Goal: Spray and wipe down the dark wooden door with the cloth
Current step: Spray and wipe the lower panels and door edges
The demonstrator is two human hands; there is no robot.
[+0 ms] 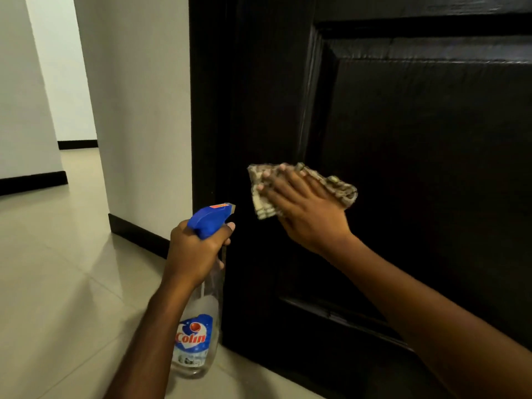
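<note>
Head view: right hand (306,210) presses flat, fingers straight, on the patterned cloth (299,190) against the dark wooden door (417,168), left of its recessed panel. Left hand (195,251) grips the blue-headed spray bottle (198,326), nozzle toward the door, above the tiled floor (72,283).

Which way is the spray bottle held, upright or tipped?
Upright: the left hand grips the spray bottle at its neck, the blue head on top pointing at the door, the clear body hanging below.
</note>
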